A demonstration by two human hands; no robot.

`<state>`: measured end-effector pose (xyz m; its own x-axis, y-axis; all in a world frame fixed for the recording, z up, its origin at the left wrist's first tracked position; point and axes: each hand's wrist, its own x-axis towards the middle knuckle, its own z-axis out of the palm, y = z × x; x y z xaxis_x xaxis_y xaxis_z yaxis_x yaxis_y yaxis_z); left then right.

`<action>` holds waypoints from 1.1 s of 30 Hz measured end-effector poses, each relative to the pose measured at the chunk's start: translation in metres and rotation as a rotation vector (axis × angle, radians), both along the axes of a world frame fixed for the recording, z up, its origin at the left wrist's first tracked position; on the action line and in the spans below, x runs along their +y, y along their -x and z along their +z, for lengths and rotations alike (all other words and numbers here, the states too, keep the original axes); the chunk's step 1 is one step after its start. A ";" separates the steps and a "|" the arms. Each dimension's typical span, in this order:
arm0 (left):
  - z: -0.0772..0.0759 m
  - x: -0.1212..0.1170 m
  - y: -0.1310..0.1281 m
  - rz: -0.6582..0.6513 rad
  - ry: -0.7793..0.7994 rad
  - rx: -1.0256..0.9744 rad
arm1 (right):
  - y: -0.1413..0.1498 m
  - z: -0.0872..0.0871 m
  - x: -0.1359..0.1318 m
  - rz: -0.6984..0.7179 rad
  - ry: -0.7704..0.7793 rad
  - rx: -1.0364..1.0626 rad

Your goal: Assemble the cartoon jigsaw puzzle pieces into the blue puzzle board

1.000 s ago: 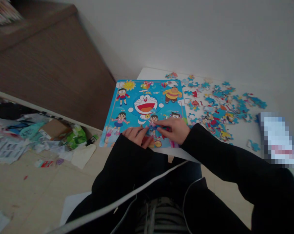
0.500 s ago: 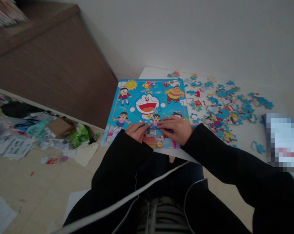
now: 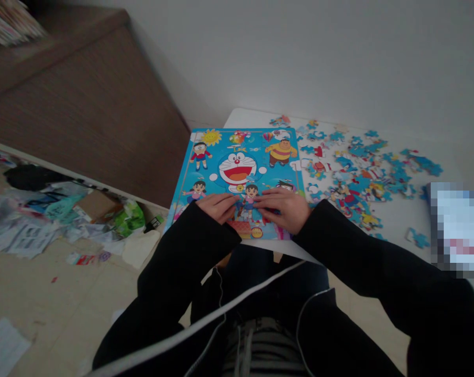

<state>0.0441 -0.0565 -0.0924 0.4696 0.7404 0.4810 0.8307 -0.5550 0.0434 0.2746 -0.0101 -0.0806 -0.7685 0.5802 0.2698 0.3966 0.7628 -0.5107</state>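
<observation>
A blue jigsaw puzzle board (image 3: 213,157) with cartoon figures lies on the white table's left part. My left hand (image 3: 220,206) rests over its lower middle, fingers bent together and tips pressed down at the left of a small girl figure (image 3: 251,195). From the other side, my right hand (image 3: 287,209) touches the board with thumb and fingers drawn together at the figure's right edge. Whatever is under or between the fingertips is too small or hidden to name. Loose puzzle pieces (image 3: 349,196) lie scattered just right of the board.
The white table (image 3: 397,222) bears a blurred-out device (image 3: 459,228) near its right end. A wall rises behind. A brown wooden cabinet (image 3: 83,115) stands at the left, with bags and papers (image 3: 36,230) on the floor. A white cable (image 3: 205,324) crosses before my body.
My left hand has shifted slightly up and left along the board, and its fingers have straightened a little. My right hand stays near the girl figure. The view has turned slightly left.
</observation>
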 end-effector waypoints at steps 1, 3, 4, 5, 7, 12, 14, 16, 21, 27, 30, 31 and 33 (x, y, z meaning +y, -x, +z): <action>0.004 0.000 0.000 0.002 -0.001 0.023 | 0.000 0.000 0.000 -0.001 -0.006 -0.001; 0.009 0.000 -0.001 -0.002 -0.021 0.053 | 0.000 0.000 0.000 -0.005 -0.017 -0.004; 0.010 0.001 -0.002 -0.001 -0.030 0.056 | 0.000 0.000 0.000 -0.007 -0.021 -0.004; 0.011 0.002 -0.002 -0.002 -0.034 0.052 | 0.000 0.000 0.000 -0.008 -0.023 -0.004; 0.011 0.003 -0.002 -0.017 -0.048 0.026 | 0.001 0.000 -0.001 -0.007 -0.025 -0.003; 0.008 0.006 -0.002 -0.075 -0.088 -0.009 | 0.000 -0.003 0.000 -0.001 -0.053 0.022; 0.007 0.006 -0.002 -0.066 -0.067 0.005 | 0.000 -0.004 0.000 0.007 -0.060 0.028; 0.006 0.006 -0.003 -0.067 -0.056 0.012 | 0.000 -0.003 0.000 0.012 -0.062 0.032; 0.008 0.003 -0.010 -0.064 -0.120 -0.007 | 0.000 -0.003 0.000 0.023 -0.055 0.035; 0.007 -0.007 -0.029 -0.060 -0.245 -0.074 | 0.000 -0.003 0.001 0.017 -0.056 0.004; 0.004 -0.014 -0.036 -0.011 -0.269 -0.062 | 0.000 -0.004 0.000 0.014 -0.061 0.004; 0.003 -0.016 -0.037 0.008 -0.268 -0.056 | 0.000 -0.004 0.000 0.015 -0.065 0.010; 0.002 -0.021 -0.040 0.038 -0.247 -0.045 | 0.000 -0.004 0.000 0.014 -0.073 0.024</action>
<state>0.0839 -0.0773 -0.0908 0.4179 0.6144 0.6692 0.8512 -0.5222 -0.0522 0.2749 -0.0104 -0.0841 -0.7694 0.5472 0.3295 0.3738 0.8040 -0.4624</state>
